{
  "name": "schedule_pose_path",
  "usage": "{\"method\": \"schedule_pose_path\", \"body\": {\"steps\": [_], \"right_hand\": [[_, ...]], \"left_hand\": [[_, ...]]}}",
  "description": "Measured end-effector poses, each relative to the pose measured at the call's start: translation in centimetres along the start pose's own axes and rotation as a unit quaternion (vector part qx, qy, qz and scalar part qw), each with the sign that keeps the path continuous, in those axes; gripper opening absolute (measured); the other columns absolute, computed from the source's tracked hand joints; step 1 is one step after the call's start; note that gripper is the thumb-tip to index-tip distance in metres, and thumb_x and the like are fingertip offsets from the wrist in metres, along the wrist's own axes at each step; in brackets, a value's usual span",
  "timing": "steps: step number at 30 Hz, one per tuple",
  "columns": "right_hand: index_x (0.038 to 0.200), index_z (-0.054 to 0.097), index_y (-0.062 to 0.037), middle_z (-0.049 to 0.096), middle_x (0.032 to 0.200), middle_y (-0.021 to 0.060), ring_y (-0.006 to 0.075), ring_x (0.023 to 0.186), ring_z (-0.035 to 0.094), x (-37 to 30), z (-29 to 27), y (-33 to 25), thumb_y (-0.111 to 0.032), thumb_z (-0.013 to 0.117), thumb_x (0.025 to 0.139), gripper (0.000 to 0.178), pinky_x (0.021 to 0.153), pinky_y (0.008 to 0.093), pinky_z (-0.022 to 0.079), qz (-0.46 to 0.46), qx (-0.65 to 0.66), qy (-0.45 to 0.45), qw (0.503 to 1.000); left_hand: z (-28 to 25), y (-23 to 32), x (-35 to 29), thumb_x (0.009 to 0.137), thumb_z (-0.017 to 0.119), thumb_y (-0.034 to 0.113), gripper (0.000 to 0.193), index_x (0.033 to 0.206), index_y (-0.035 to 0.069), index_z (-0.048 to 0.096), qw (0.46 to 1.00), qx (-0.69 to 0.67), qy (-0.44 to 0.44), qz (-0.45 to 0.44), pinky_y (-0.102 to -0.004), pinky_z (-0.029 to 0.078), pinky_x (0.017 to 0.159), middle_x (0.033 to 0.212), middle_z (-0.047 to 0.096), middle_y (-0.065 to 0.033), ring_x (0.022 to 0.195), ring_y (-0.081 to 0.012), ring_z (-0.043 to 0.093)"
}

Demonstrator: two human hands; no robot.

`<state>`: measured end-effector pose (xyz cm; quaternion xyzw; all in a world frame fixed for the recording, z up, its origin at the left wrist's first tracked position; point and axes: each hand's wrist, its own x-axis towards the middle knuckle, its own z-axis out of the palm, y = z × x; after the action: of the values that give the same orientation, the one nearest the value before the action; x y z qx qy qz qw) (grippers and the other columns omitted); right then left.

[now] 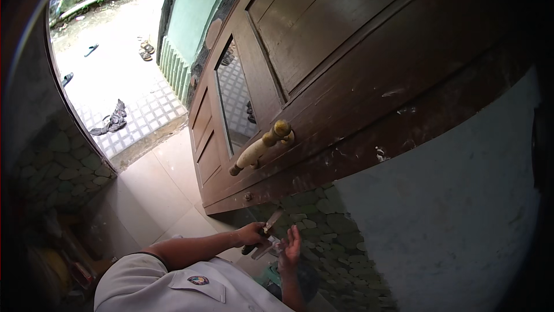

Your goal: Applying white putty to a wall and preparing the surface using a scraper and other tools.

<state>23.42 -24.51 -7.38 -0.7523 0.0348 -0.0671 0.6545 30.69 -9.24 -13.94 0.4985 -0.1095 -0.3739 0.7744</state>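
Observation:
My left hand (251, 235) is closed round the dark handle of what looks like a putty knife (273, 220), its pale blade angled up and to the right. Just below that blade a greyish, flat piece (265, 248) shows between my hands; I cannot make out whether it is a second blade. My right hand (290, 250) is raised beside it, fingers stretched upward and palm toward the tool. Whether its thumb side touches the greyish piece is unclear. A brown wooden door (358, 70) stands ajar in front of me, with whitish marks along its lower edge.
A turned wooden pull handle (259, 151) juts from the door, which has a glass pane (236, 98). Behind it runs a wall (450, 196) with painted stone pattern below. Pale floor tiles (156, 179) lead to a doorway, with sandals (146, 51) outside. Dim clutter (63, 248) lies at lower left.

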Motion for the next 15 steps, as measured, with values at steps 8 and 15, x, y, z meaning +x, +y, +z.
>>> {"method": "schedule_pose_path", "body": {"steps": [8, 15], "right_hand": [[0.149, 0.013, -0.006, 0.02, 0.153, 0.0118, 0.0249, 0.14, 0.022, 5.9, 4.6, -10.5, -0.039, 0.073, 0.077, 0.099, 0.109, 0.04, 0.022, -0.103, 0.009, 0.011, 0.995], [0.149, 0.014, -0.0049, 0.017, 0.153, 0.0144, 0.0276, 0.14, 0.02, 6.6, 7.3, -11.2, -0.04, 0.072, 0.078, 0.098, 0.111, 0.0427, 0.018, -0.129, 0.065, 0.055, 0.988]], "left_hand": [[-2.0, -3.1, -0.5, 0.069, 0.077, 0.02, 0.049, 0.11, 0.004, 0.056, 0.984, 0.148, -0.081, 0.064, -0.0354, 0.05, 0.075, 0.091, 0.061, -0.0118, 0.083, -0.0199, 0.061], [-2.3, -1.9, -2.0, 0.066, 0.075, 0.027, 0.05, 0.105, 0.002, 0.056, 0.927, 0.33, -0.14, 0.11, -0.0418, 0.047, 0.075, 0.086, 0.062, -0.0178, 0.082, -0.0316, 0.06]]}}
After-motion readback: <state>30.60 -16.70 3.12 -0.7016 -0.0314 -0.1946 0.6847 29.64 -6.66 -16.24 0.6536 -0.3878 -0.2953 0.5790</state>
